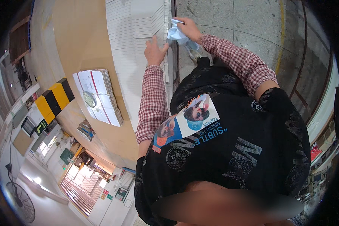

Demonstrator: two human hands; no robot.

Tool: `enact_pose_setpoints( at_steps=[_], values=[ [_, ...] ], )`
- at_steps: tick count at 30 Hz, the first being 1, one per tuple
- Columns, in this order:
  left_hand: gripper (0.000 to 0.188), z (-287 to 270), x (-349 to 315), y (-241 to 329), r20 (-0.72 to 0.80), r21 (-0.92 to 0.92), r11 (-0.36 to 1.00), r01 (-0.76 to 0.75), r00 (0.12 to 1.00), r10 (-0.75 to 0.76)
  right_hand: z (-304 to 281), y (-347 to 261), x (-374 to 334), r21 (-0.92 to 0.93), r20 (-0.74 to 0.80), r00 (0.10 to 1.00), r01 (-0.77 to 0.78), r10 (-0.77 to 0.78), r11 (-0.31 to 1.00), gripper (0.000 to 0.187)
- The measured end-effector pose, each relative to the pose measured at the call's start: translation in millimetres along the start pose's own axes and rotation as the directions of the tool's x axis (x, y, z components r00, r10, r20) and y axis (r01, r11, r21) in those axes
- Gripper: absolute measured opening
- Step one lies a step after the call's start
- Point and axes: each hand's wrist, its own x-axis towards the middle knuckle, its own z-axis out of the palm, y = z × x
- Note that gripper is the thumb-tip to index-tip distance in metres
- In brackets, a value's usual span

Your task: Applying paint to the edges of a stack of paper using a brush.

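Long rows of thin white sheets, overlapping like shingles, cover the near side of a tan tabletop. My left hand lies on them close to the table's edge, its fingers apart and holding nothing. A crumpled light blue cloth is bunched in my right hand, just beyond the dark table edge. Part of the cloth hangs down below that hand. Both forearms wear red-and-white checked sleeves.
A stack of white flat pieces with red lines sits on the table, topped by a round greenish thing. Beyond stands a yellow-and-black striped pillar. Grey floor with a yellow line lies to the right.
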Motion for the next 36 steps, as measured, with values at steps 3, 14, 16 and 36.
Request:
enact_pose_setpoints(
  at_steps=[3, 14, 16, 36],
  values=[
    [0.068, 3.9, -15.4, -0.9, -0.003, -0.013, 1.0, -0.005, 1.0, 0.005, 2.9, 3.5, -5.1, -0.039, -0.019, 0.997, 0.072, -0.073, 0.997, 0.034],
    [0.069, 12.3, -72.3, -3.8, 0.036, 0.021, 1.0, -0.004, 0.999, 0.003, 11.1, 23.2, -76.7, -0.273, 0.12, 0.959, 0.279, -0.255, 0.921, 0.034],
    [0.067, 23.5, -102.8, -9.4, 0.051, 0.026, 1.0, 0.005, 0.999, -0.006, 15.2, 31.9, -111.6, -0.264, 0.095, 0.967, 0.254, -0.236, 0.931, 0.034],
    [0.046, 49.5, -203.7, -36.5, -0.012, -0.013, 0.997, -0.081, 0.997, 0.081, 16.0, 43.3, -201.1, -0.652, 0.377, 0.815, 0.571, -0.44, 0.499, 0.046]
  ],
)
